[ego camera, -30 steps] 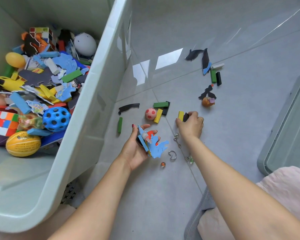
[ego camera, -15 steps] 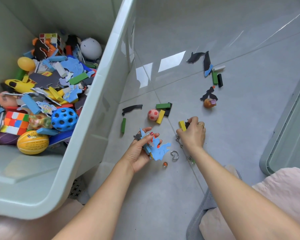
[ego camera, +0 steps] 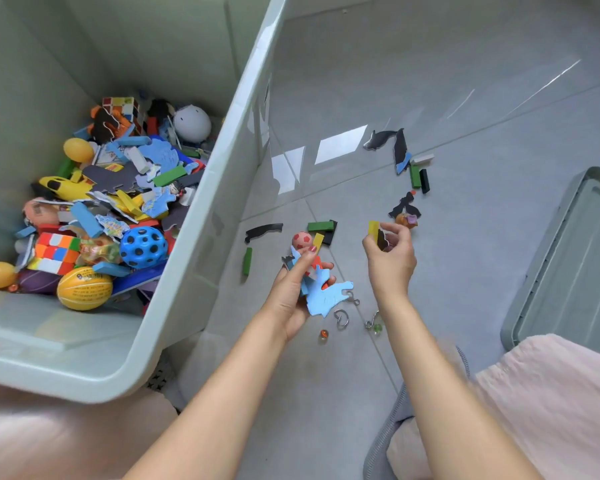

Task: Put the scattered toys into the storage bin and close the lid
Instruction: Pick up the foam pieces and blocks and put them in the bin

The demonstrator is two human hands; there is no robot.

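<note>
A single head-worn wide-angle camera looked steeply down from above the person's forearms at the tiled floor (ego camera: 465, 81). It sat close over the storage bin (ego camera: 201, 209), whose open rim filled the left side, with the lid (ego camera: 568, 258) cut off at the right edge.

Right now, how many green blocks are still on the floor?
3. One green block lies beside the bin wall, one just past the pink ball, one by the far black block. Others may be hidden.
</note>
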